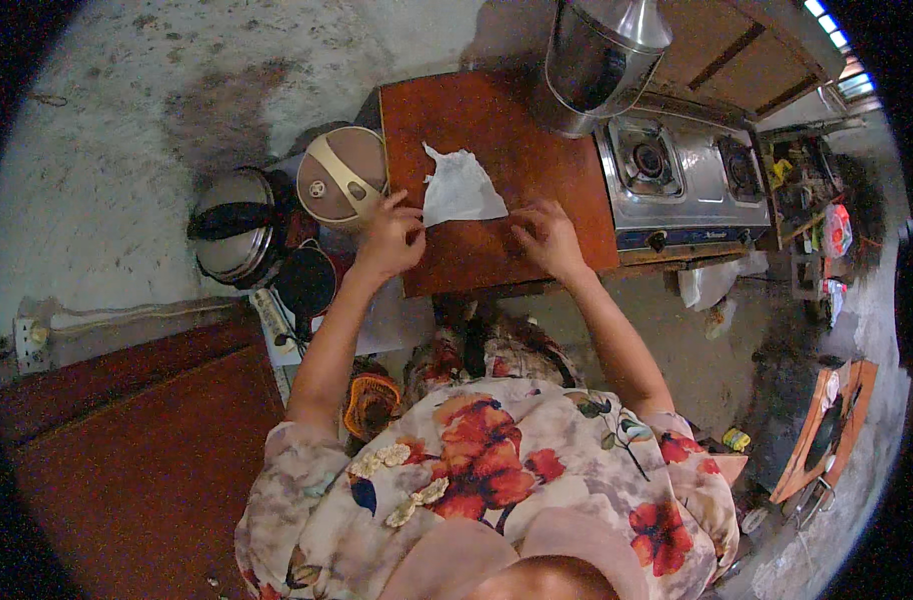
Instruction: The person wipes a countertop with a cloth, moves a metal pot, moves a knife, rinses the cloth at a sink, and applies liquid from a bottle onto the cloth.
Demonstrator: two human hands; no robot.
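Note:
A thin, crumpled white sheet [462, 190], either tissue or cloth, lies on the reddish-brown tabletop [512, 120]. Its far left edge is ragged, while the near edge runs fairly straight. At the near left corner my left hand [393, 240] has its fingertips closed on the sheet. My right hand [550, 240] pinches the near right corner, fingers bent. Between the two hands the near edge stretches across the table.
A metal gas stove [687, 180] stands right of the tabletop, with a shiny steel cylinder [597, 65] behind. To the left are a brown-lidded cooker [342, 175], a steel pressure cooker [235, 228] and a dark pan [305, 280]. An orange basket [372, 405] sits below.

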